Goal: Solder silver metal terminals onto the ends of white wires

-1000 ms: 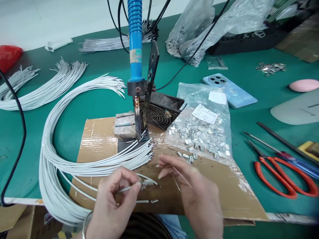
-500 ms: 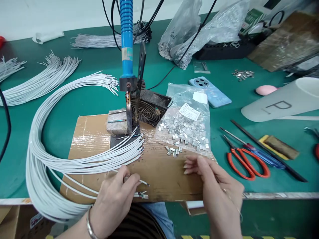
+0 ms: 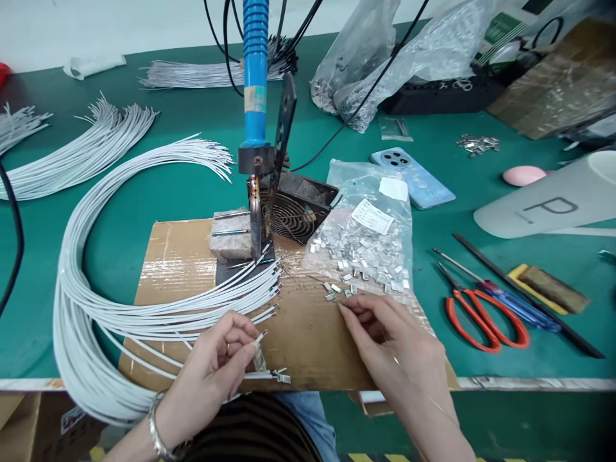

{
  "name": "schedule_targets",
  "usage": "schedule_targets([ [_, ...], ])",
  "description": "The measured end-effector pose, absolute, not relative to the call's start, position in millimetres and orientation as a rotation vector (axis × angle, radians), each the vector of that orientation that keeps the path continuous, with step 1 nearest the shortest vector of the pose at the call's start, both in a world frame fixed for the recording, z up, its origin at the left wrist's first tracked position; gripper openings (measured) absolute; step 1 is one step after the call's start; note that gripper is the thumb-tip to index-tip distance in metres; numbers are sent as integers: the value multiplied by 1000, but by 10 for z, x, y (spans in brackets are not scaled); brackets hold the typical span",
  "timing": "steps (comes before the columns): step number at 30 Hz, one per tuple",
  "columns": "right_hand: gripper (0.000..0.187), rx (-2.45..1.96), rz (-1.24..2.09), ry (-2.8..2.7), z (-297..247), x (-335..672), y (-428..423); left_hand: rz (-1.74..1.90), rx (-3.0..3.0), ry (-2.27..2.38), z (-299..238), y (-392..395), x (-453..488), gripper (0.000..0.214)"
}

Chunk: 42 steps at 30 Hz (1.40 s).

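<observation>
My left hand [image 3: 219,353] is closed in a pinch on a white cable [image 3: 260,337], near its stripped end, above the cardboard's front part. Below it lies another white cable whose tip carries a small metal connector [image 3: 283,379]. My right hand [image 3: 397,340] has its thumb and forefinger drawn together at the near edge of a few loose metal connectors [image 3: 332,288]. What sits between those fingertips, if anything, is too small to make out. A thick bundle of white cables [image 3: 72,282] curves in from the left, its ends resting on the cardboard sheet [image 3: 308,346].
A blue-handled soldering iron [image 3: 255,102] stands upright on a bracket beside a small black fan [image 3: 289,215]. Behind my right hand lies a clear bag of connectors [image 3: 370,237]. Orange-handled scissors [image 3: 486,321], a screwdriver [image 3: 520,308] and a phone [image 3: 416,179] lie to the right.
My right hand has moved left to the loose connectors, and its thumb and forefinger have come together. My left hand has turned, so the cable tip now points upward. The view has shifted slightly.
</observation>
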State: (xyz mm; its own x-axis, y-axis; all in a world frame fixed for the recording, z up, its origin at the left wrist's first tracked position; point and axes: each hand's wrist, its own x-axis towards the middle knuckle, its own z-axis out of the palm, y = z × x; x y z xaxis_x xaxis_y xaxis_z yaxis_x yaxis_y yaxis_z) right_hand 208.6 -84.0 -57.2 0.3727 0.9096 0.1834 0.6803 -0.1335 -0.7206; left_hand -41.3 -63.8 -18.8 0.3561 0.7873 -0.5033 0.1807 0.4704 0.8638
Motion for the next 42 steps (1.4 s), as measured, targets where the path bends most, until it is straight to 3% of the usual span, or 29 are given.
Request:
schedule_targets([
  [8,17,-1897,466,-1201,-577,1943,-1035,563,861,1112,-204,-489,-440,37],
  [18,11,-1468,990,-1184,-319,1221,-901,577,815,1085,-152,-461,-427,31],
  [25,15,-1445,969,-1245,-312,1177,-886,598,964,1173,-141,-509,-365,34],
  [33,22,-1390,947,-1500,-285,1330,-869,594,1219,1283,-184,-608,-319,23],
  [42,14,-1505,971,-1129,-277,1430,-847,619,906,1131,-145,-533,-424,32],
])
